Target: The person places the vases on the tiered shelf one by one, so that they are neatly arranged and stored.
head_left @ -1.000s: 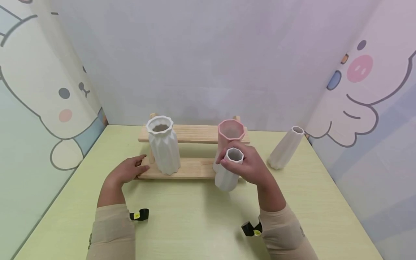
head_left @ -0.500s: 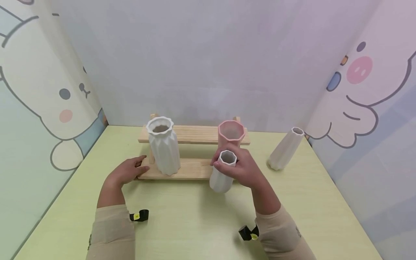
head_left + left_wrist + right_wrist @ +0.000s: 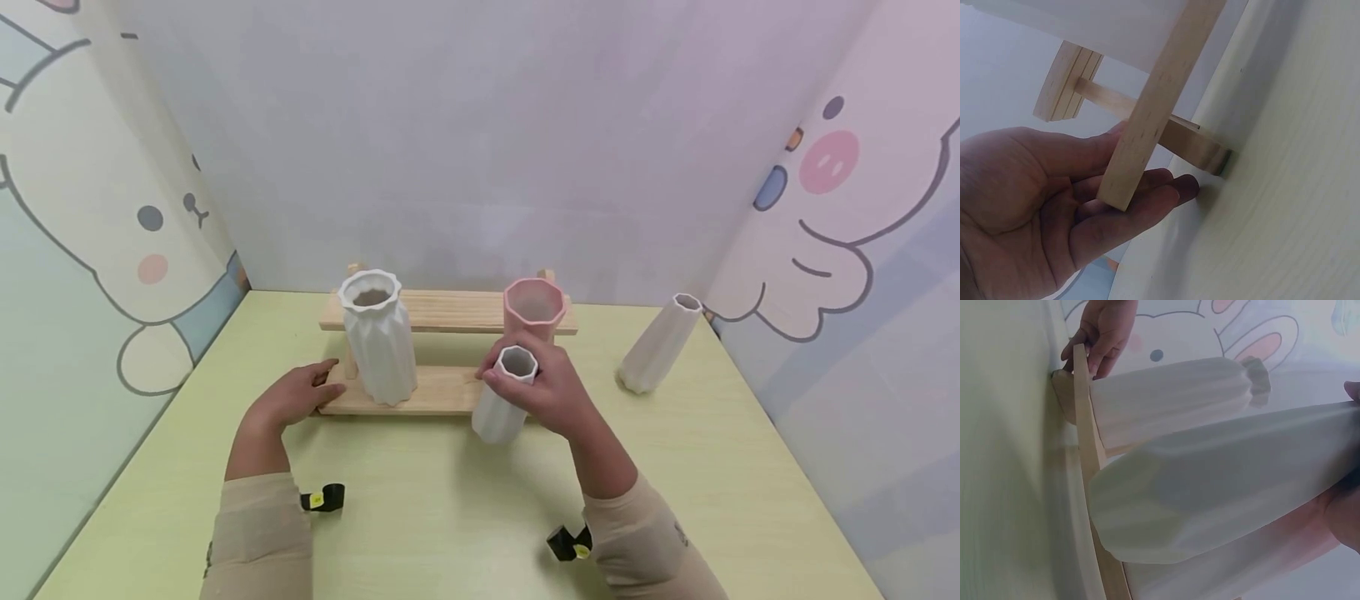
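My right hand point(image 3: 546, 387) grips a slim white vase point(image 3: 497, 417) near its mouth, tilted, with its base in front of the lower board. In the right wrist view the white vase point(image 3: 1210, 481) passes before the shelf board point(image 3: 1088, 434); whether they touch I cannot tell. My left hand point(image 3: 294, 392) holds the left end of the two-tier wooden shelf point(image 3: 450, 390); in the left wrist view the thumb is on one face of the board point(image 3: 1154, 100) and the fingers behind it. On the lower tier stand a pleated white vase point(image 3: 380, 350) at left and a pink-rimmed vase point(image 3: 534, 310) at right, partly hidden by my right hand.
Another slim white vase point(image 3: 660, 343) stands on the pale table point(image 3: 420, 517), right of the shelf. The upper tier point(image 3: 450, 310) is behind the standing vases. Walls with cartoon animals point(image 3: 832, 233) enclose the table at the back and sides.
My right hand has carried the slim white vase leftward along the front of the shelf. The left hand, the shelf and the other vases have stayed put.
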`<state>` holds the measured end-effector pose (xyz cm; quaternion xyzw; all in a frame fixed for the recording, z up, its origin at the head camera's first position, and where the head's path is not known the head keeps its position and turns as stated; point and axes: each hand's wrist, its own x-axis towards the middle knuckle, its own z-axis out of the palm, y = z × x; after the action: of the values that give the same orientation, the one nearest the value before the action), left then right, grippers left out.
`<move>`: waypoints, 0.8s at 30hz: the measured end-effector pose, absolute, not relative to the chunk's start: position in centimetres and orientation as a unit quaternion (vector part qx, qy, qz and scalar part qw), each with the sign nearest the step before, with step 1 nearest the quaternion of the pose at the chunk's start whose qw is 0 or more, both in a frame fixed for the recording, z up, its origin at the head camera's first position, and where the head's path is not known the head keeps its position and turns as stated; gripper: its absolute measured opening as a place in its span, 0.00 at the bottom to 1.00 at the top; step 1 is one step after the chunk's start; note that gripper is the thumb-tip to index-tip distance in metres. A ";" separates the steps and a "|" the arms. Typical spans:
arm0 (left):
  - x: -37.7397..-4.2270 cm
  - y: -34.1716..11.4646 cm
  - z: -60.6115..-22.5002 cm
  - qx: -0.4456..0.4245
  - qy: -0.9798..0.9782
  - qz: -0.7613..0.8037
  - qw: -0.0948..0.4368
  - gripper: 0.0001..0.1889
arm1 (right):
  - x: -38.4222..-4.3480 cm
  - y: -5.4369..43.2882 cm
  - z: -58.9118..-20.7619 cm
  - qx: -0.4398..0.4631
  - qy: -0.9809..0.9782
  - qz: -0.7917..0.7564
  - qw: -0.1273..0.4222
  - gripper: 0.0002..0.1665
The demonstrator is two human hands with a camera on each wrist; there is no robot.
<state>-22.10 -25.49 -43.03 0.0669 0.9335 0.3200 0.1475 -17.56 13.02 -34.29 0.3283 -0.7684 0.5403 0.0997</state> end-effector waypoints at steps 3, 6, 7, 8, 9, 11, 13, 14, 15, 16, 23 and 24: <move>-22.2 -25.4 -43.0 0.070 0.933 0.321 0.145 0.38 | -17.6 12.7 -34.4 0.326 -0.762 0.550 0.100 0.06; -22.4 -25.3 -43.1 0.069 0.933 0.323 0.144 0.38 | -17.6 12.5 -34.6 0.322 -0.756 0.561 0.099 0.06; -22.5 -25.3 -43.1 0.068 0.932 0.323 0.146 0.38 | -17.6 12.4 -34.6 0.320 -0.756 0.563 0.097 0.06; -22.5 -25.3 -43.1 0.067 0.932 0.324 0.146 0.38 | -17.6 12.3 -34.7 0.318 -0.756 0.564 0.096 0.06; -22.6 -25.3 -43.1 0.066 0.933 0.324 0.146 0.38 | -17.7 12.1 -34.7 0.315 -0.757 0.565 0.096 0.07; -22.6 -25.3 -43.2 0.065 0.932 0.324 0.147 0.38 | -17.7 11.9 -34.6 0.309 -0.760 0.564 0.097 0.07; -22.7 -25.4 -43.2 0.065 0.932 0.325 0.147 0.38 | -17.7 11.6 -34.5 0.304 -0.764 0.560 0.100 0.07; -22.7 -25.4 -43.2 0.065 0.932 0.325 0.146 0.38 | -17.7 11.5 -34.5 0.303 -0.765 0.559 0.102 0.07; -22.7 -25.4 -43.2 0.066 0.932 0.325 0.147 0.38 | -17.7 11.4 -34.4 0.301 -0.766 0.558 0.103 0.07; -22.7 -25.4 -43.2 0.065 0.932 0.326 0.148 0.38 | -17.7 11.3 -34.4 0.300 -0.767 0.557 0.104 0.08; -22.6 -25.5 -43.1 0.060 0.932 0.323 0.151 0.38 | -18.1 10.6 -34.2 0.291 -0.774 0.553 0.102 0.08; -22.6 -25.5 -43.2 0.059 0.933 0.322 0.151 0.38 | -18.2 10.4 -34.1 0.290 -0.775 0.552 0.103 0.08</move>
<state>-22.59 -25.52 -43.16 0.0594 0.9326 0.3221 0.1513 -18.22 10.45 -34.11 0.2898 -0.7751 0.5518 0.1033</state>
